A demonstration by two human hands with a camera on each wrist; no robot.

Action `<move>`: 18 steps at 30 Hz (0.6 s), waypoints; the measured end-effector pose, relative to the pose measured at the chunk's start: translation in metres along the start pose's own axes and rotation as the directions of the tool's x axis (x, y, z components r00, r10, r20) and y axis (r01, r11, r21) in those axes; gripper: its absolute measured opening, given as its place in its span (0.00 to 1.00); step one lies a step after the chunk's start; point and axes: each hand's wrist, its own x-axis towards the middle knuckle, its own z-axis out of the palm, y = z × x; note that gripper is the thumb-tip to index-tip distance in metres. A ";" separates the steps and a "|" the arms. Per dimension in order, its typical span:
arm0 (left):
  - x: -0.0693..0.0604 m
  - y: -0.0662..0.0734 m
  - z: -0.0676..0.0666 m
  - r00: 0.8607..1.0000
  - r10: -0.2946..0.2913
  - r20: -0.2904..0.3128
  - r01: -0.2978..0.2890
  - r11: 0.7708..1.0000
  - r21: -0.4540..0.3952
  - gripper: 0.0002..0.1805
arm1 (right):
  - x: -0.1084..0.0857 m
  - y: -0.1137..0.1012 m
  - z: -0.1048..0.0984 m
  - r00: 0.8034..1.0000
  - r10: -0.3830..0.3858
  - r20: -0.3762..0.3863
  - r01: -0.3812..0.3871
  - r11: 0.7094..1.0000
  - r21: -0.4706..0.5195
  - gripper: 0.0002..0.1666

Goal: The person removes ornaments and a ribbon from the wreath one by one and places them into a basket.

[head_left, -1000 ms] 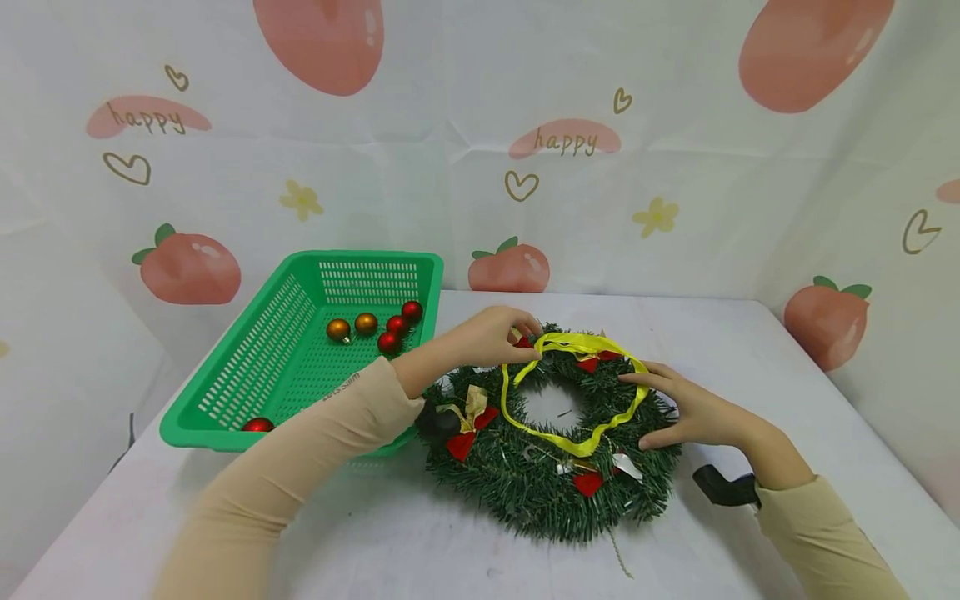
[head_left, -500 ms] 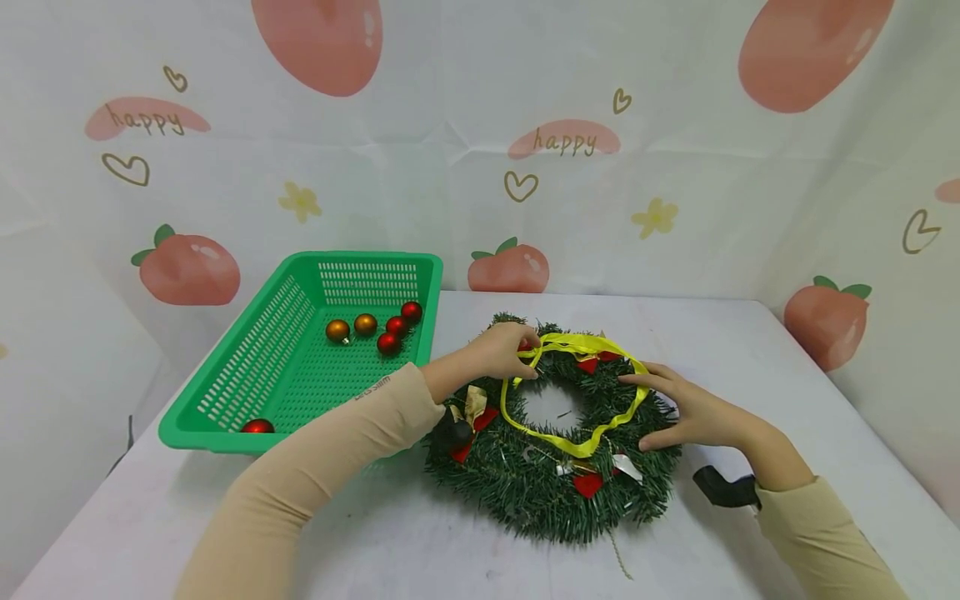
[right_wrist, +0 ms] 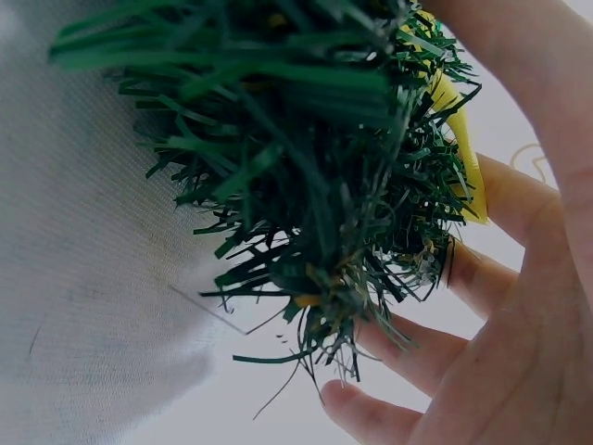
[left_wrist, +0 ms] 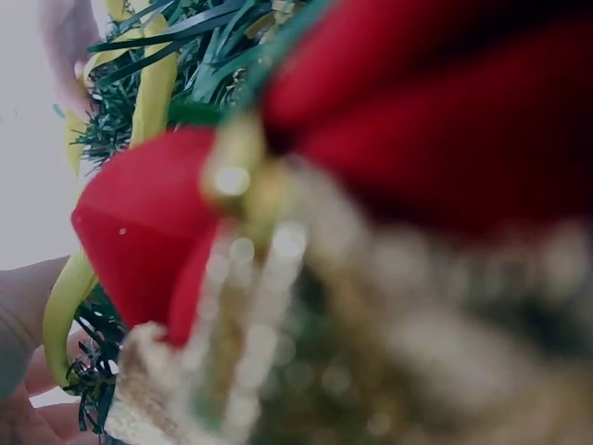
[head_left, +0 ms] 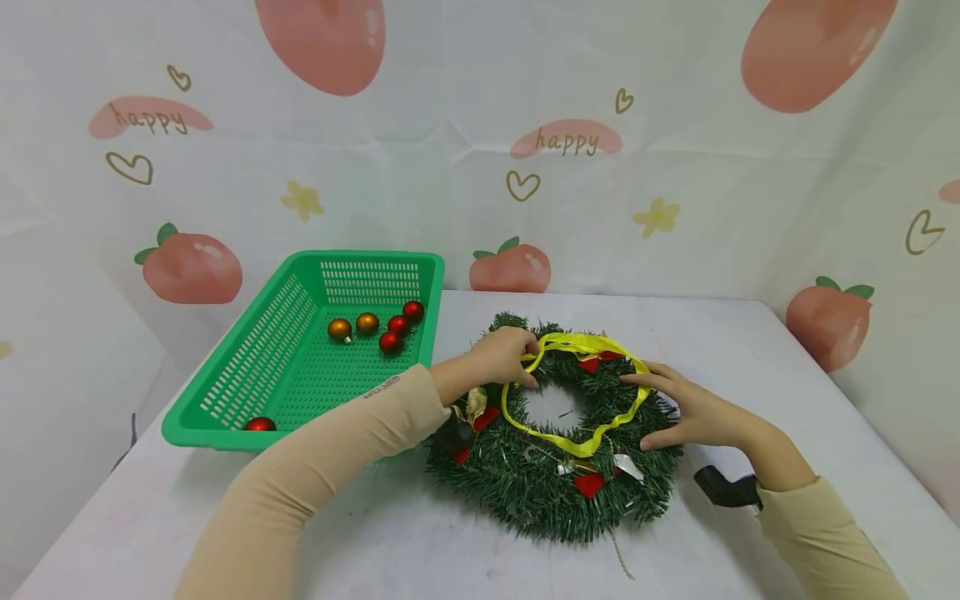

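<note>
A green tinsel wreath (head_left: 540,500) with red and gold bows lies on the table. Along its inner ring a yellow ribbon (head_left: 581,448) forms a loose loop. My left hand (head_left: 501,357) is at the wreath's upper left, with bent fingers and thumb pinching the ribbon; its fingertips are partly hidden. A red velvet bow (left_wrist: 153,218) is close up in the left wrist view. On the right side, my right hand (head_left: 697,408) rests with spread fingers against the greenery, the forefinger touching the ribbon. The right wrist view shows its fingers (right_wrist: 398,357) beside the wreath's edge.
Left of the wreath stands a green plastic basket (head_left: 225,440) with several red and gold baubles (head_left: 390,343) in it. A thin cord (head_left: 621,554) trails from the wreath's front edge. A printed cloth (head_left: 450,125) hangs behind the white table (head_left: 420,533).
My left hand has shifted right and slightly down over the wreath, uncovering greenery behind it, and is nearly still since half a second ago. My right hand and the ribbon loop look unmoved.
</note>
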 end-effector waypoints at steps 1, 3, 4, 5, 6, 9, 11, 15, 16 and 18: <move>0.000 0.000 0.000 1.000 0.002 -0.001 -0.002 1.000 0.008 0.25 | 0.000 0.000 0.000 1.000 0.000 0.000 0.000 1.000 -0.002 0.49; -0.001 0.001 0.000 1.000 0.005 -0.001 -0.005 1.000 0.022 0.24 | 0.000 0.000 0.000 1.000 0.001 0.001 -0.001 1.000 -0.002 0.49; -0.001 0.002 0.000 1.000 0.007 0.001 -0.007 1.000 0.026 0.24 | 0.000 0.000 0.000 1.000 0.000 0.001 0.000 1.000 -0.003 0.49; -0.001 0.002 0.000 1.000 0.008 0.002 -0.008 0.999 0.031 0.23 | 0.000 0.000 0.000 1.000 0.000 0.001 0.000 1.000 -0.004 0.49; -0.002 0.002 0.000 1.000 0.008 0.002 -0.008 0.999 0.032 0.22 | 0.000 0.000 -0.001 1.000 -0.001 0.000 0.001 1.000 -0.005 0.49; -0.002 0.003 0.000 1.000 0.006 0.001 -0.006 0.999 0.032 0.21 | 0.000 -0.001 -0.001 1.000 -0.006 -0.002 0.006 1.000 -0.007 0.49; -0.002 0.003 -0.001 1.000 0.004 -0.009 -0.004 1.000 0.030 0.19 | 0.000 -0.001 -0.001 1.000 -0.008 -0.003 0.008 1.000 -0.009 0.49; -0.002 0.002 -0.002 0.999 0.012 -0.044 -0.013 1.000 -0.002 0.15 | 0.000 -0.001 -0.001 1.000 -0.012 -0.002 0.012 1.000 -0.006 0.49; -0.002 0.001 -0.002 0.998 0.017 -0.054 -0.018 1.000 -0.015 0.14 | 0.000 -0.001 -0.001 1.000 -0.012 -0.001 0.012 1.000 -0.005 0.49; -0.003 0.001 -0.003 0.997 0.025 -0.067 -0.028 0.999 -0.042 0.13 | 0.000 -0.001 -0.001 1.000 -0.013 0.001 0.013 1.000 -0.002 0.49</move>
